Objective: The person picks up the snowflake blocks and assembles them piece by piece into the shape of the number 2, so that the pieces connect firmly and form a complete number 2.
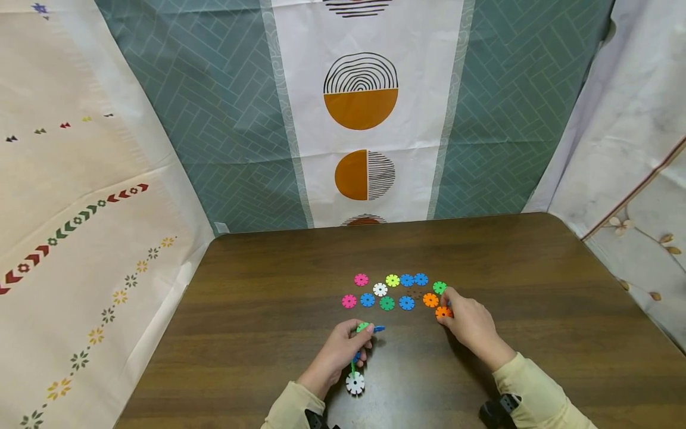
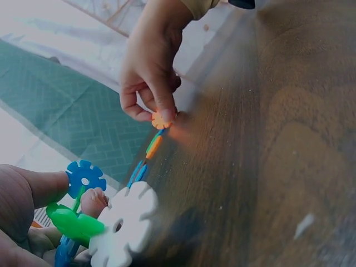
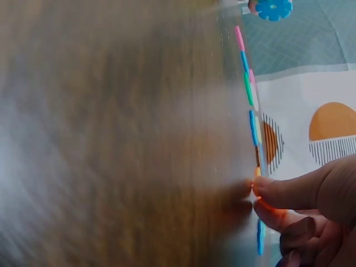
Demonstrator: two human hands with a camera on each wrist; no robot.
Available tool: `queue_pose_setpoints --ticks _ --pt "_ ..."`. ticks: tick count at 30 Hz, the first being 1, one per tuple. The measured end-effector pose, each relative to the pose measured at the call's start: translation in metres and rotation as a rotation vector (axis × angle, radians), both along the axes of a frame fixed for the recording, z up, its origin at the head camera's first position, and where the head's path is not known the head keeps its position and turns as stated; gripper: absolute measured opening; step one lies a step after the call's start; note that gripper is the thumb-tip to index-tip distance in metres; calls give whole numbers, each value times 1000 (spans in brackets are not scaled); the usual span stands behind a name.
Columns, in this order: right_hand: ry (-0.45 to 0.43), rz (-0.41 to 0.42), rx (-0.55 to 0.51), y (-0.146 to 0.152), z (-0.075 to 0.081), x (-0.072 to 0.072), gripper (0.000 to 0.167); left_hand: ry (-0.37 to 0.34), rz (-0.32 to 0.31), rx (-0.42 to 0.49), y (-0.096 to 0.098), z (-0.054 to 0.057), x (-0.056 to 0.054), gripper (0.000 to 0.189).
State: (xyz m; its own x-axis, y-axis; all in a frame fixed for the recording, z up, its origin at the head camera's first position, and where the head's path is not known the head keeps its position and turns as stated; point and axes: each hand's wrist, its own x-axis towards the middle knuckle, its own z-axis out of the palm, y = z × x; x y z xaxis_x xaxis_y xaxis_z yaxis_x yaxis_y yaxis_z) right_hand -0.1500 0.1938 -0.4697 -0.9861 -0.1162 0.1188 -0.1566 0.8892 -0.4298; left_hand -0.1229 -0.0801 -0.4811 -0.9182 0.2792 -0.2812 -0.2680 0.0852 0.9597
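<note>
Fingers of right hand (image 1: 471, 319) clamped on an orange disc (image 1: 442, 312), at 4 o'clock of the loose discs (image 1: 387, 304) on the table (image 1: 257, 322); its right edge covered. Left hand (image 1: 342, 350) grips joined discs (image 1: 361, 327), middle of the cluster hidden behind fingers; white disc (image 1: 355, 384) shows at 5 o'clock, blue disc (image 1: 379, 329) edge-on at 2 o'clock. Brown disc (image 1: 415, 294), 10 o'clock of the pinched one, barely readable against the wood
</note>
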Motion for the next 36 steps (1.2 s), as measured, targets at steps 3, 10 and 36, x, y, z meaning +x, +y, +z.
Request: queue_pose_setpoints --ticks 3,10,36 --pt "8 23 -50 -4 1 2 29 -2 0 17 0 0 0 34" --pt "-42 126 -264 -18 3 6 11 12 2 41 2 1 1 33" --pt "-309 359 -622 -49 6 12 9 33 11 48 14 1 6 31"
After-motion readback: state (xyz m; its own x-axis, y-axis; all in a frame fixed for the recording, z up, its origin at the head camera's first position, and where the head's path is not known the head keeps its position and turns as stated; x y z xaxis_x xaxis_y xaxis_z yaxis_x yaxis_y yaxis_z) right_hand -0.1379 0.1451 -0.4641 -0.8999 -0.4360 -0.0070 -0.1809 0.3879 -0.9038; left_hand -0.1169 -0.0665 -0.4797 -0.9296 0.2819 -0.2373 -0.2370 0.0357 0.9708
